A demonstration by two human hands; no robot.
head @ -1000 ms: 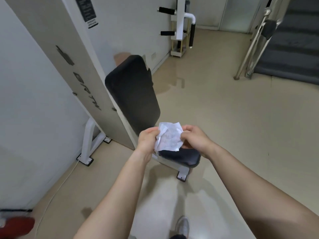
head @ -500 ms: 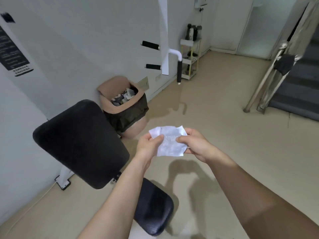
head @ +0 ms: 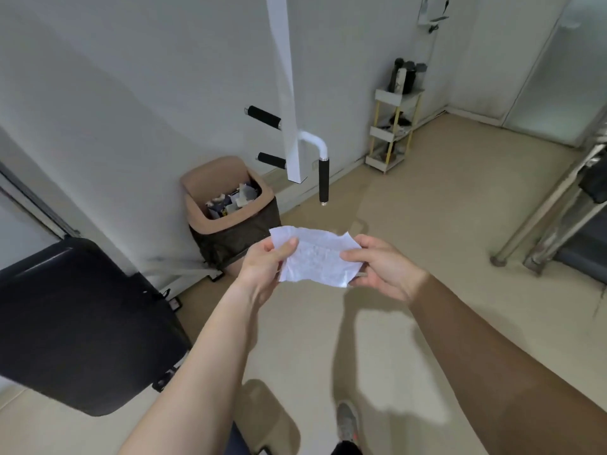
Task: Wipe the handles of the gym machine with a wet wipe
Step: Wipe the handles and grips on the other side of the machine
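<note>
Left hand [head: 262,267] and right hand [head: 381,269] pinch wet wipe [head: 317,257] at opposite edges, sheet spread open, creased. Behind: white machine post [head: 289,93] carrying black vertical handle [head: 324,180], upper handle [head: 264,117], lower handle [head: 272,160]. Tan bin [head: 197,188] against wall, holding rubbish. Black pad [head: 78,323] lower left

A tan plastic waste bin [head: 210,167] lined with a black bag [head: 236,239] stands against the white wall [head: 131,77] left of centre, full of crumpled paper litter [head: 230,200], and a broad black padded cushion [head: 75,323] fills the lower left of the frame. At upper right a small white tiered shelf rack with yellow posts [head: 394,95] carries dark bottles [head: 405,75] on its top tier. Slanted steel railing tubes [head: 542,205] meet the beige floor [head: 427,208] at the right edge, and a grey shoe [head: 347,420] shows at bottom centre.
</note>
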